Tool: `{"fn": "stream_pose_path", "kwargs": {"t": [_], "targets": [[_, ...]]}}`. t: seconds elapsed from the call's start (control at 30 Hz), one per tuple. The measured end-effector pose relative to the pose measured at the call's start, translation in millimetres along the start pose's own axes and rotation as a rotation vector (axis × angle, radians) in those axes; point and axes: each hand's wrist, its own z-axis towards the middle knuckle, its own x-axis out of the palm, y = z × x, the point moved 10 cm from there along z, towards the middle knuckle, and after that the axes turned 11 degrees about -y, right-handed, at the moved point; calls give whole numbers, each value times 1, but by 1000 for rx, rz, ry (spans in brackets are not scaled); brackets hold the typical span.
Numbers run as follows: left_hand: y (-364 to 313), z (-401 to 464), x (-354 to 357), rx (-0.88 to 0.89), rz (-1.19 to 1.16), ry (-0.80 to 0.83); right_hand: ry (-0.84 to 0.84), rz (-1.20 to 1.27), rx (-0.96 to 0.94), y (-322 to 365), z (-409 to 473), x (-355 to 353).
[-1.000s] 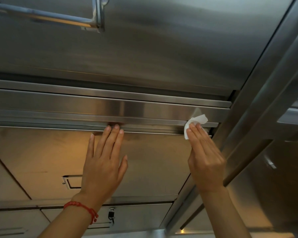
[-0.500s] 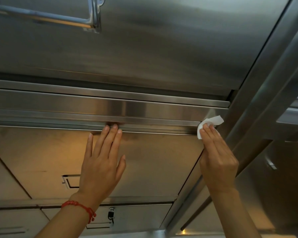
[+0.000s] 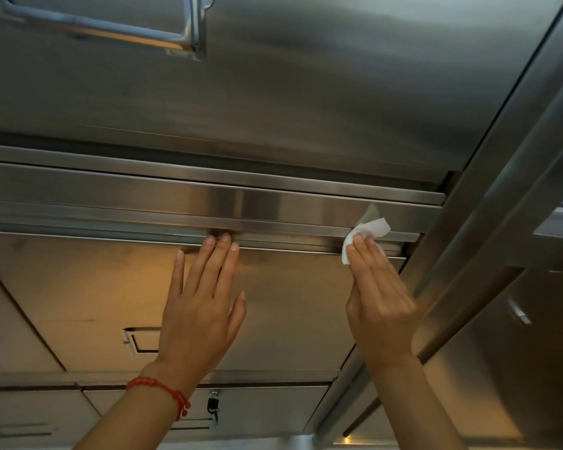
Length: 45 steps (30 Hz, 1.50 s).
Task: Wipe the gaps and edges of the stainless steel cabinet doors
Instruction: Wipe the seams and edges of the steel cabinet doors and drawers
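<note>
Since half a second ago your right hand (image 3: 379, 300) has slid the white wipe (image 3: 366, 233) back leftward along the rail, away from the vertical frame post (image 3: 488, 228) it was nearly touching; your left hand (image 3: 200, 306) has stayed where it was. Your right fingers lie straight and together, pressing the wipe flat against the lower lip of the horizontal steel rail (image 3: 208, 203), not curled round it. Your left hand is released, palm flat on the lower cabinet door (image 3: 88, 287), fingertips reaching the gap at the door's top edge; a red cord bracelet (image 3: 158, 389) sits on that wrist.

The wipe is crumpled, one corner standing above your fingertips against the rail, another showing to the left of them. It sits near the right end of the rail.

The rail runs unbroken to the left, with your left fingertips the only thing on it between the wipe and the left border. To the right, the post closes the run just past the wipe. Above, the upper door (image 3: 306, 92) carries a bar handle (image 3: 111, 27) at the far left.
</note>
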Motion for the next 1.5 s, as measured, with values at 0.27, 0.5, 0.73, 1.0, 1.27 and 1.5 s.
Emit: {"fn": "stream_pose_path", "kwargs": {"t": [0.27, 0.5, 0.73, 1.0, 1.27, 1.5], "targets": [[1, 0, 1, -7, -2, 23, 31, 24, 4, 31, 1, 13], [3, -1, 3, -1, -8, 48, -2, 22, -29, 53, 6, 17], [4, -1, 0, 20, -30, 66, -17, 37, -65, 81, 13, 21], [14, -7, -5, 119, 1, 106, -10, 45, -72, 102, 17, 27], [43, -13, -15, 50, 7, 119, -1, 55, -81, 125, 21, 35], [67, -17, -24, 28, -1, 121, 2, 69, -91, 152, 25, 43]]}}
